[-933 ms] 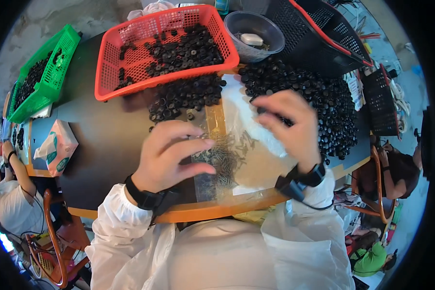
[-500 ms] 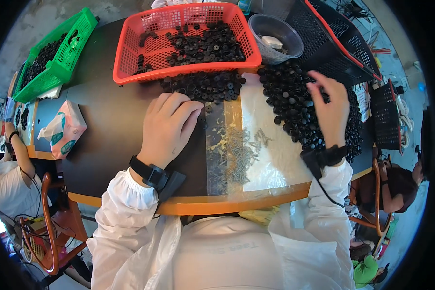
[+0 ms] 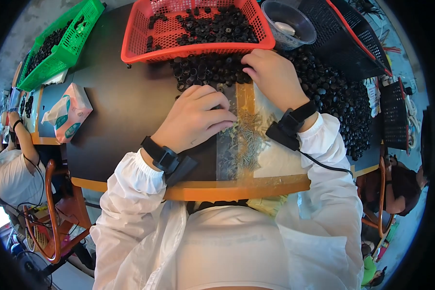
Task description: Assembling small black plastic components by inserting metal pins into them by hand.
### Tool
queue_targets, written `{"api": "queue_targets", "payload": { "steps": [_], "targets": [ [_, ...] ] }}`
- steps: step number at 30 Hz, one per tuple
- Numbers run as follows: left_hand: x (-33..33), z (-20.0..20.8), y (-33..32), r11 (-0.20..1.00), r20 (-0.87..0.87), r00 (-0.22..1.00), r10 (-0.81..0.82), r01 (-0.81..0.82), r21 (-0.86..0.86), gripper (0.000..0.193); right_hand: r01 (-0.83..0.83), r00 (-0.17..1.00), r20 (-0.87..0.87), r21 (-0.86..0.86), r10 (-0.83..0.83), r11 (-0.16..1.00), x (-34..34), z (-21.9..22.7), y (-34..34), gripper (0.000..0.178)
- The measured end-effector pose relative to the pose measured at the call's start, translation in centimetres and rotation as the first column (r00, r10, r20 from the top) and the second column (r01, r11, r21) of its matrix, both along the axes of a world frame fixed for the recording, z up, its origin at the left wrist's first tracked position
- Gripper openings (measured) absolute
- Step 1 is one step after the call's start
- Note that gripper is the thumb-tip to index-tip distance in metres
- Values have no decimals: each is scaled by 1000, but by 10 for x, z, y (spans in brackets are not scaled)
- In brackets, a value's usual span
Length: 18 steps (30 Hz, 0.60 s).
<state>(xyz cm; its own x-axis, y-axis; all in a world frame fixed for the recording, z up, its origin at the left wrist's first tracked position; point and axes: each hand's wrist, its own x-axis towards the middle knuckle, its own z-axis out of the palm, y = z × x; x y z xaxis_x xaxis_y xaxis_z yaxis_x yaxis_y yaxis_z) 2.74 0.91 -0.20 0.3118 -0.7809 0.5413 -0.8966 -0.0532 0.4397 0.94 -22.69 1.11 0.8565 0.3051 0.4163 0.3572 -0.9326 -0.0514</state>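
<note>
Near the middle of the table my left hand (image 3: 198, 115) is closed, thumb and index fingertips drawn together beside a heap of thin metal screws or pins (image 3: 249, 145). What those fingertips hold, if anything, cannot be made out. My right hand (image 3: 274, 77) reaches to the right end of a pile of small black round parts with holes (image 3: 200, 72). Its thumb and index finger are bent toward each other, and dark parts behind hide anything between them. Right of that hand spreads a large pile of glossy black round caps (image 3: 331, 96).
A red basket (image 3: 198, 50) with black parts stands behind the pile, beside a clear tub (image 3: 299, 36) and a black basket (image 3: 340, 48). At left are a green basket (image 3: 58, 60) and a tissue pack (image 3: 70, 113). People sit at both sides.
My right hand has moved left from the cap pile to the holed black parts. The left hand has shifted right, its fingertips now at the metal heap. The view has tilted slightly.
</note>
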Motion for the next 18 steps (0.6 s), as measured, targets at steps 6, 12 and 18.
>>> {"api": "queue_targets", "payload": {
  "steps": [6,12,18],
  "targets": [
    [-4,-7,-10,992,38,993,-111,109,67,19,21,999,-46,206,-12,978,-13,12,1,14],
    [-3,-11,-13,989,21,995,-100,97,110,10,99,925,-331,687,189,720,-50,22,3,30],
    [-8,-6,-15,985,2,998,-65,64,162,10,317,825,-423,895,374,313,-61,-2,-5,29]
  ]
}}
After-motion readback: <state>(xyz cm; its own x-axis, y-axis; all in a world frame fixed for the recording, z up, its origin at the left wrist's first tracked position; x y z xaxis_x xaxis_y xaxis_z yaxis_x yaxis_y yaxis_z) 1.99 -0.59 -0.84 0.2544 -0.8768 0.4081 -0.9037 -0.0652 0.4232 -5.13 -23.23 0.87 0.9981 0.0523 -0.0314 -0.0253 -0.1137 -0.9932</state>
